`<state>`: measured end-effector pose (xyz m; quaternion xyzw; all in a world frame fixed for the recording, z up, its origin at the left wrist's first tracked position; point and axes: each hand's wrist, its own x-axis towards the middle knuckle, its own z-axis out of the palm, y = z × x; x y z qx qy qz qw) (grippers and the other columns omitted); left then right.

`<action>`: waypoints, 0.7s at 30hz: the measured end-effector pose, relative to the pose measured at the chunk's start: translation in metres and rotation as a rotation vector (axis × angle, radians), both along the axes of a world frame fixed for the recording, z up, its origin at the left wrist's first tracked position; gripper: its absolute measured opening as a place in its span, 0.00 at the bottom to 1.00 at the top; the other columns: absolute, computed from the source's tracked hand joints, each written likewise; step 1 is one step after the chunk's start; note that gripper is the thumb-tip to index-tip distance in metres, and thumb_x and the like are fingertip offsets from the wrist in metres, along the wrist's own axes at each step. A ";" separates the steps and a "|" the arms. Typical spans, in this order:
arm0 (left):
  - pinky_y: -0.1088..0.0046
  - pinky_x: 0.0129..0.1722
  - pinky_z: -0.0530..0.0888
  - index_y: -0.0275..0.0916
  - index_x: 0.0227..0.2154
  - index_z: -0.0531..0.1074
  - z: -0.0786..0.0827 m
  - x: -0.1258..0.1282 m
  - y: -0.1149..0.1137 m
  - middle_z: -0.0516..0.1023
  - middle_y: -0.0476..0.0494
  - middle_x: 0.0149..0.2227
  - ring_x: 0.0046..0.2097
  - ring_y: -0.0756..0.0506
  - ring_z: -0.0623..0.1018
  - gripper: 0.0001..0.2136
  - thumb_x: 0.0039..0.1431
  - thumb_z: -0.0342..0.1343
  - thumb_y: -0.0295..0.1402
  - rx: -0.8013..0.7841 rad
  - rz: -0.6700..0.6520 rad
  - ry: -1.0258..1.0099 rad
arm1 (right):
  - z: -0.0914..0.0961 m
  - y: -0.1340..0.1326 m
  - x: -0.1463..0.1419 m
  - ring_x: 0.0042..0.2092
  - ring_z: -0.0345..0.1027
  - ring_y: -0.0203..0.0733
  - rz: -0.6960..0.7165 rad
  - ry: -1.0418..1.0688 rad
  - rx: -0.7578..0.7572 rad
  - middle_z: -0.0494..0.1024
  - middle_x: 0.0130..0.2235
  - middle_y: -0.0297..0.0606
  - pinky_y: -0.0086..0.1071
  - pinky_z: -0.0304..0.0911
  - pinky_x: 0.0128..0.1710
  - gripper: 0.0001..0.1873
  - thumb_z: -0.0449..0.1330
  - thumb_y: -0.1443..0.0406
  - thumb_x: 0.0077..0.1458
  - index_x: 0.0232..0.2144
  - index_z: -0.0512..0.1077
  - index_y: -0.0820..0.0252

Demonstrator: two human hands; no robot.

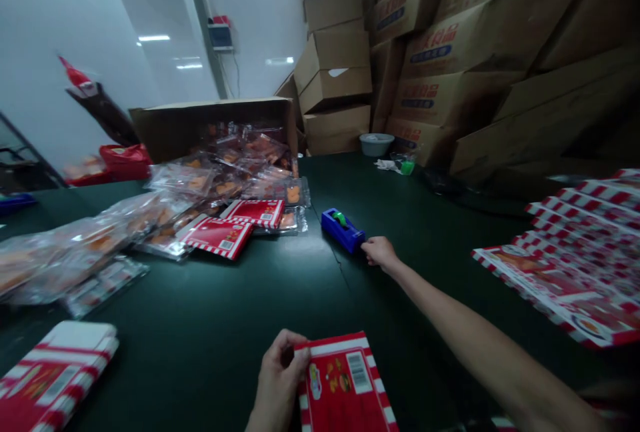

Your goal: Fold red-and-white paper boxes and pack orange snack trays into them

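Likely for steadiness, the carton [344, 397] is pinched by the left hand [280, 375], right hand [381, 253] curled at the dispenser [346, 237], hold unclear.

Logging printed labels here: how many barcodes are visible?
4: a barcode on the striped red carton in the left hand, two on flat cartons by the clear packets, one on the lower-left carton. Others may be hidden.

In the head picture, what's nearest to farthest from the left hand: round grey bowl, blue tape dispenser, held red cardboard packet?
1. Red cardboard packet: in the left hand.
2. Blue tape dispenser: ahead, to the right.
3. Round grey bowl: farther back, right.
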<state>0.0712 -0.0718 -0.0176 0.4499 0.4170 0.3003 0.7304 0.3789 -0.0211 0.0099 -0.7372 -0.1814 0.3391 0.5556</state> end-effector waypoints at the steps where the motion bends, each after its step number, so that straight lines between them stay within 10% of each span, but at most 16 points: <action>1: 0.68 0.32 0.76 0.38 0.28 0.70 0.014 -0.001 0.003 0.78 0.45 0.30 0.33 0.43 0.80 0.16 0.46 0.65 0.45 0.079 0.023 -0.001 | 0.013 -0.009 -0.004 0.30 0.68 0.33 0.002 0.003 0.043 0.74 0.35 0.35 0.29 0.67 0.29 0.10 0.57 0.62 0.61 0.39 0.70 0.64; 7: 0.71 0.38 0.77 0.39 0.34 0.73 0.093 -0.002 0.005 0.78 0.43 0.42 0.40 0.46 0.79 0.03 0.56 0.57 0.28 1.002 0.280 -0.002 | 0.104 -0.105 -0.067 0.18 0.55 0.29 0.145 0.075 0.528 0.56 0.16 0.23 0.24 0.57 0.20 0.18 0.65 0.59 0.48 0.18 0.61 0.58; 13: 0.59 0.55 0.71 0.40 0.37 0.74 0.105 0.009 -0.030 0.81 0.42 0.42 0.49 0.44 0.78 0.14 0.54 0.54 0.16 1.851 0.237 0.058 | 0.086 -0.146 -0.149 0.16 0.55 0.28 0.496 0.408 0.578 0.59 0.13 0.24 0.23 0.53 0.17 0.23 0.69 0.51 0.41 0.17 0.63 0.59; 16: 0.60 0.55 0.72 0.42 0.36 0.75 0.105 0.004 -0.040 0.82 0.44 0.41 0.48 0.43 0.79 0.14 0.54 0.54 0.16 1.834 0.193 0.066 | 0.070 -0.145 -0.156 0.16 0.56 0.28 0.504 0.439 0.558 0.62 0.14 0.25 0.24 0.55 0.17 0.23 0.67 0.48 0.41 0.18 0.64 0.59; 21: 0.65 0.47 0.77 0.45 0.34 0.77 0.108 -0.010 -0.058 0.81 0.46 0.45 0.45 0.42 0.80 0.10 0.54 0.58 0.22 1.315 0.170 0.031 | 0.055 -0.154 -0.164 0.19 0.66 0.36 0.605 0.386 0.503 0.76 0.24 0.32 0.29 0.61 0.19 0.18 0.62 0.46 0.47 0.29 0.72 0.53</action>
